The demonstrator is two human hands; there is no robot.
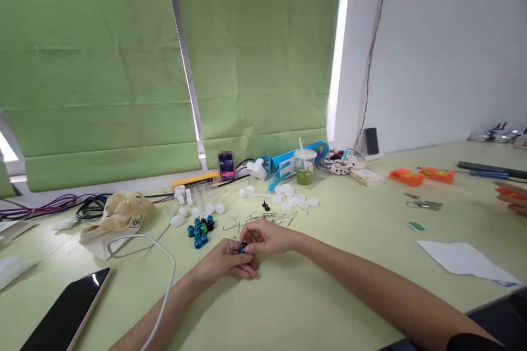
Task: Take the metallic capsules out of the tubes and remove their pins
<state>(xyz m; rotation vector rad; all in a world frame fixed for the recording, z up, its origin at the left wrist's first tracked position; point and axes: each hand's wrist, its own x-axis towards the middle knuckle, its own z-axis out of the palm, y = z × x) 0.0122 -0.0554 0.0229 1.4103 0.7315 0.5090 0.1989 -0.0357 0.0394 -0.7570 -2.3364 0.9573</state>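
My left hand [230, 259] is closed around a small shiny blue part [242, 249], low over the table. From the other side, the fingers of my right hand [263, 237] pinch at the same part, with a dark bit showing at its top. Most of the part is hidden by my fingers, so its exact kind does not show. Left of my hands lies a cluster of small round blue pieces [198, 233], with green and black ones among them. Just beyond my right hand are scattered thin metal pins [280, 218] and small black pieces [265, 206].
White round caps [290, 197] lie at the back by a drink cup [304, 167]. A phone [68, 307], white cable [171, 269] and cloth bag [119, 225] are left. Orange items [407, 176], keys [426, 205], paper [465, 259] and another person's hand [513, 197] are right.
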